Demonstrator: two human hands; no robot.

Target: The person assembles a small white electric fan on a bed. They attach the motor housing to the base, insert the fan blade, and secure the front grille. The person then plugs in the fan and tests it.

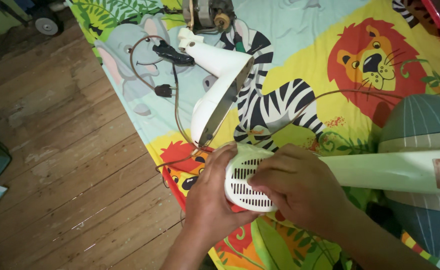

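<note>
White vented fan housing (242,182) clasped between both hands. Left hand (211,200) cupped under its near end, right hand (295,182) closed over top. Lying above animal-print mat (290,45), beside detached white cover (220,90).

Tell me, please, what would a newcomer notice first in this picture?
First the two bare hands at the bottom centre: the left hand and the right hand grip a white vented cover on the end of a pale green pole. Under them lies a bright animal-print sheet with a lion, zebra and elephant. Above the hands rests a white curved housing with brown wires.
</note>
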